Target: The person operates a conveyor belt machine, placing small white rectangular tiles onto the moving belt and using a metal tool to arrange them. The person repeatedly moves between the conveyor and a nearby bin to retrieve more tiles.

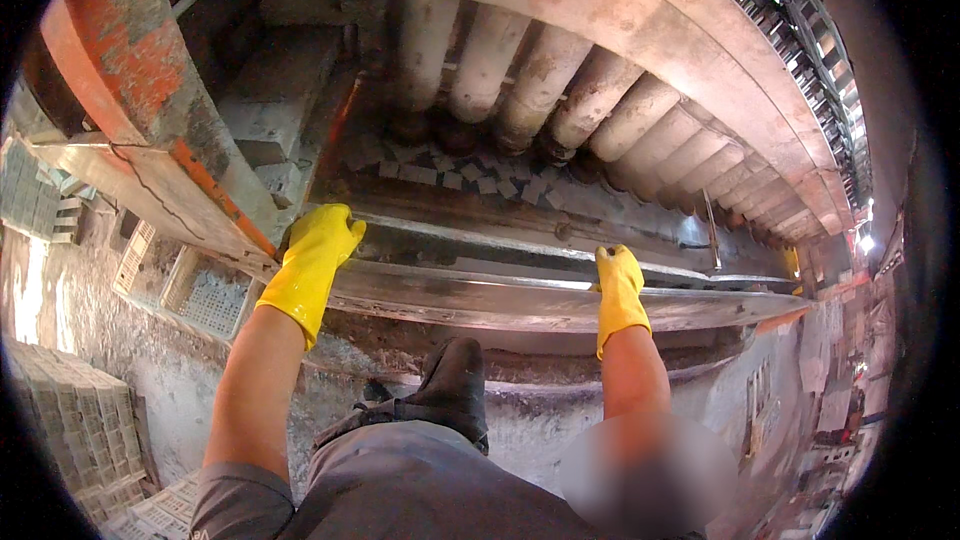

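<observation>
**Both gloved hands on the machine's steel rail**

Looking down over large, worn machinery. Left hand (318,245), yellow rubber glove, laid flat on the near end of a long steel rail (520,305), fingers pressed together and pointing up and away, palm against the metal beside a rust-orange painted frame (140,80). Right hand (618,285), same kind of glove, further along the same rail, fingers curled over its top edge; grip closed on the rail, thumb hidden. Hands well apart.

Beyond the rail, a row of thick, dusty rollers (560,90) side by side, curving off to the right. Below them, small grey square pieces (470,175) scattered in the trough between rollers and rail. A thin rod (710,230) standing upright at the right.

A dark boot (455,385) planted on the ledge just under the rail, grey trouser leg below. Stacked perforated crates (70,430) lower left, well away.

Progress, as a judgement: hands only bracing on the rail. None of the grey pieces held or touched, no tool in hand. Pieces lying loose in the trough.
</observation>
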`<state>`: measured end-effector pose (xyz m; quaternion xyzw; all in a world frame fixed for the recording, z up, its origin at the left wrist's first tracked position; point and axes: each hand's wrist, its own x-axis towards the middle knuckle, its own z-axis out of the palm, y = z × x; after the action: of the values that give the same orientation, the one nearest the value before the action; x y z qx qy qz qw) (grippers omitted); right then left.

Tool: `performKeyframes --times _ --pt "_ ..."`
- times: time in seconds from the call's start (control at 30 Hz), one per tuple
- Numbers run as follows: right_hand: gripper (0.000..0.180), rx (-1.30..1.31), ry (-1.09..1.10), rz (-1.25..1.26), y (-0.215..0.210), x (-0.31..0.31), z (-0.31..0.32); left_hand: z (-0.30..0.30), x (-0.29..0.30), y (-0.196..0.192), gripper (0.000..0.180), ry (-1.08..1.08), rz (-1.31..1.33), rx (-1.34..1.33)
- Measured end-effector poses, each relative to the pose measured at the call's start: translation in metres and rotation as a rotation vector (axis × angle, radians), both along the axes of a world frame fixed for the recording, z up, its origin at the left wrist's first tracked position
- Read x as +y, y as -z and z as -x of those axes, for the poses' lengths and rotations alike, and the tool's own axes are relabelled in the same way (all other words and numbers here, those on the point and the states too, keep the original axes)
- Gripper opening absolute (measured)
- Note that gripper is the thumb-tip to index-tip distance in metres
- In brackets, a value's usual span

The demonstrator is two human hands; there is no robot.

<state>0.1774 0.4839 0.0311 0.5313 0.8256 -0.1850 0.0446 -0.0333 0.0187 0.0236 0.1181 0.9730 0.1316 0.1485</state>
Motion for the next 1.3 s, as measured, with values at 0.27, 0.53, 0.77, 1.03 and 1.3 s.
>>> performKeyframes --times 0.27,0.53,0.77,1.03,1.3 --pt "0.056 0.013 -0.015 -0.054 0.012 0.013 0.006 0.004 0.006 -0.004 0.053 -0.008 -0.003 -0.002" --pt "0.056 -0.008 -0.017 -0.051 0.001 0.007 0.018 0.011 0.011 -0.008 0.052 -0.01 -0.006 -0.043" --pt "0.056 -0.091 -0.037 -0.054 0.012 0.027 0.038 0.027 0.014 0.002 0.053 -0.015 -0.003 -0.029" --pt "0.057 -0.048 -0.055 -0.109 0.023 0.047 0.049 0.042 0.022 0.009 0.051 0.013 -0.045 0.008" --pt "0.057 -0.008 -0.009 -0.058 -0.007 0.026 0.064 0.051 0.029 0.004 0.048 -0.014 -0.053 0.008"
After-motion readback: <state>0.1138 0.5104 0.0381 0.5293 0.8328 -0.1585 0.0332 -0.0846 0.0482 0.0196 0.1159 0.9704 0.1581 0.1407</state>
